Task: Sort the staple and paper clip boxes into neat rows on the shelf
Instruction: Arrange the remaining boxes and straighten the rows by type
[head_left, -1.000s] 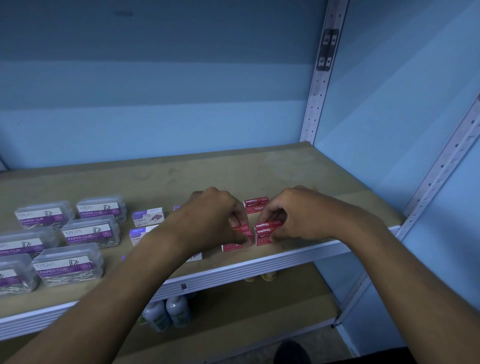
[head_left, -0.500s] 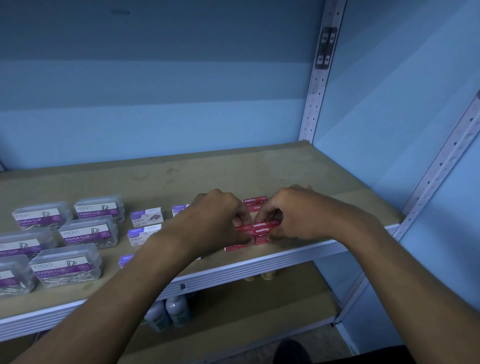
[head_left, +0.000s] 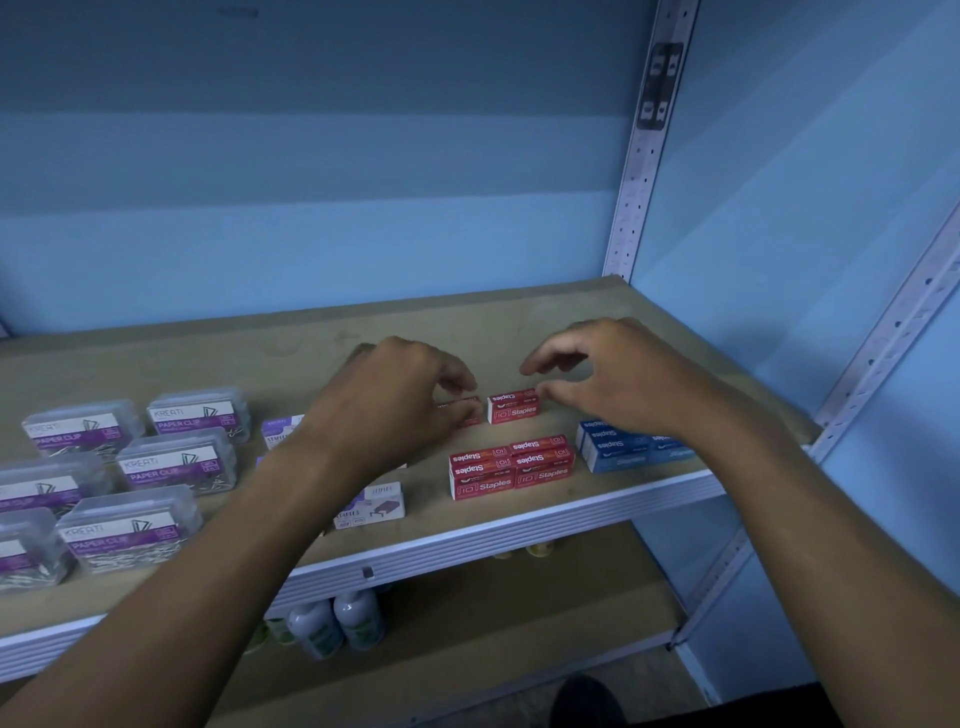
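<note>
Both hands hover over the brown wooden shelf (head_left: 519, 322), held apart from each other. The left hand (head_left: 395, 395) has its fingers loosely curled above a small red staple box (head_left: 462, 410) that it partly hides; whether the fingertips touch that box cannot be told. The right hand (head_left: 613, 379) is released, fingers relaxed and spread above the shelf, holding nothing. Between the two hands a single red cardboard staple box (head_left: 513, 407) lies on the board. Nearer the shelf's front edge sits a tight block of red staple boxes (head_left: 511, 466), and just to its right a group of blue staple boxes (head_left: 618, 449), partly under the right forearm. White-and-purple staple boxes (head_left: 371, 504) lie under and beside the left arm. At the left, clear plastic paper clip boxes with purple labels (head_left: 174, 462) stand in rows. White bottles (head_left: 337, 623) stand on the lower shelf.
</note>
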